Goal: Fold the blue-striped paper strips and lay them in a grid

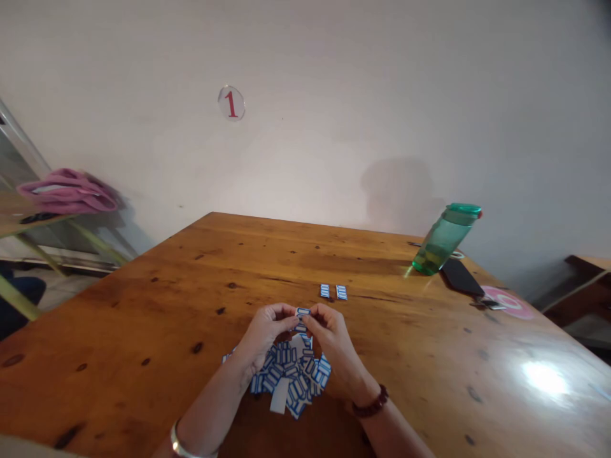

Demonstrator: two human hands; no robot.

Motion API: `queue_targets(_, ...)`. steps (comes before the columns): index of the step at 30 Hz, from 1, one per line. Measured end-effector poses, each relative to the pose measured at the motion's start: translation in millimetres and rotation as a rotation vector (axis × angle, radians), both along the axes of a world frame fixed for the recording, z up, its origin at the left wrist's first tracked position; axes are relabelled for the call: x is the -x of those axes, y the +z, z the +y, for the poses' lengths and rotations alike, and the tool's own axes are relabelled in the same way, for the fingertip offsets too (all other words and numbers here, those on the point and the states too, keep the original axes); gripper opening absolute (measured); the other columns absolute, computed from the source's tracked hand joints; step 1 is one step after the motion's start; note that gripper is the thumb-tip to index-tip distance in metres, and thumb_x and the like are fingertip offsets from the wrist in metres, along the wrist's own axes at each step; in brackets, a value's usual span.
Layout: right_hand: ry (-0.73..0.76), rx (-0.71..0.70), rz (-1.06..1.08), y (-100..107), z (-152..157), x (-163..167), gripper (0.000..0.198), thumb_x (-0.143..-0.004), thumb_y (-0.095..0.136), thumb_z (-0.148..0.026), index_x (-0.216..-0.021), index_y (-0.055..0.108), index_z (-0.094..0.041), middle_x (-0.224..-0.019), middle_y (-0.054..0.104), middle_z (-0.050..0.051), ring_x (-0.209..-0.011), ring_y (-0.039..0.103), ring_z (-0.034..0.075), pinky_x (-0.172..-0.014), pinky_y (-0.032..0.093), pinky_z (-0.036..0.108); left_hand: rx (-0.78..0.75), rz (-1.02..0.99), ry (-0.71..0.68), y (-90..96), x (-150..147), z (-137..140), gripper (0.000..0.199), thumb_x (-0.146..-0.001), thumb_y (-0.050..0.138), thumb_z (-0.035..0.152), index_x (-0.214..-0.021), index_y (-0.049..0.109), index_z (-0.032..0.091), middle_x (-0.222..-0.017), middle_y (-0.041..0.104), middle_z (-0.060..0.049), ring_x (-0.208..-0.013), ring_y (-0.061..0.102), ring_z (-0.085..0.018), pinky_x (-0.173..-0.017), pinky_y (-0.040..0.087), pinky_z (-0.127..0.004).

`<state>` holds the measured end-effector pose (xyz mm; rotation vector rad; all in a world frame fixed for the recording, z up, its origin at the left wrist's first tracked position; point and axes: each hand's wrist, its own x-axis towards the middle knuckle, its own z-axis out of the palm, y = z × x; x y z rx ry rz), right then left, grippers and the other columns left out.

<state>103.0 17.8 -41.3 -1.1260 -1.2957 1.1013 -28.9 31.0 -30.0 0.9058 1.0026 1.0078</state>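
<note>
Between them, my left hand and my right hand pinch a small blue-and-white printed card by its two sides. Both hands are closed on it with thumbs and fingertips. Below and partly behind my wrists lies a loose pile of similar cards, some with a plain white face up. Two small stacks or single cards lie farther off, a left one and a right one, side by side on the wood. The print is too small to read.
On the wooden table's right side stand a green water bottle, a dark phone, keys and a pink round mat. A wall borders the far edge. Pink cloth rests on another table at left.
</note>
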Motion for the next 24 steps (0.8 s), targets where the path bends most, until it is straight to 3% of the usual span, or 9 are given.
queue_targets(7,0.032,-0.025,-0.002,6.2,-3.7,2.6,0.02,-0.071,0.055,-0.032,-0.059,0.051,-0.016,-0.049,0.047,-0.005,-0.047,0.041,0.008,-0.045,0.031,0.019,0.015,-0.018,-0.007,5.8,4.6,-0.3,0.022,-0.049,0.077,0.024,-0.058,0.06,0.013,-0.057,0.061,0.0,-0.048,0.054,-0.009,-0.049,0.04,-0.019)
queue_targets(10,0.053,-0.074,-0.104,7.3,-6.0,2.2,0.016,-0.075,0.051,-0.029,-0.07,0.058,-0.016,-0.058,0.056,-0.001,-0.054,0.048,0.01,-0.05,0.037,0.02,-0.005,-0.092,0.105,7.2,13.2,4.3,0.018,-0.052,0.075,0.019,-0.059,0.06,0.013,-0.053,0.061,0.001,-0.044,0.053,-0.008,-0.045,0.038,-0.018)
queue_targets(15,0.139,-0.223,-0.442,3.3,-9.6,-1.3,0.016,-0.077,0.049,-0.019,-0.081,0.064,-0.017,-0.072,0.064,0.002,-0.065,0.055,0.013,-0.059,0.041,0.022,0.025,-0.409,0.398,10.7,35.8,15.3,0.011,-0.061,0.066,0.007,-0.06,0.058,0.014,-0.051,0.058,0.002,-0.045,0.053,-0.008,-0.042,0.039,-0.017)
queue_targets(20,0.277,-0.368,-0.776,1.8,-15.7,3.2,0.034,-0.079,0.04,-0.006,-0.095,0.065,-0.023,-0.09,0.064,0.004,-0.089,0.053,0.017,-0.08,0.039,0.028,0.112,-0.663,0.457,17.7,49.0,18.2,0.018,-0.075,0.052,0.005,-0.06,0.058,0.013,-0.053,0.056,0.001,-0.046,0.051,-0.007,-0.041,0.039,-0.016)
queue_targets(24,0.41,-0.368,-1.059,-1.0,-19.3,8.8,0.046,-0.073,0.043,-0.003,-0.106,0.061,-0.031,-0.118,0.054,0.004,-0.116,0.037,0.023,-0.092,0.031,0.037,0.174,-0.754,0.458,20.5,51.4,17.1,0.026,-0.082,0.042,0.007,-0.062,0.058,0.013,-0.054,0.056,-0.001,-0.046,0.049,-0.007,-0.041,0.04,-0.017)
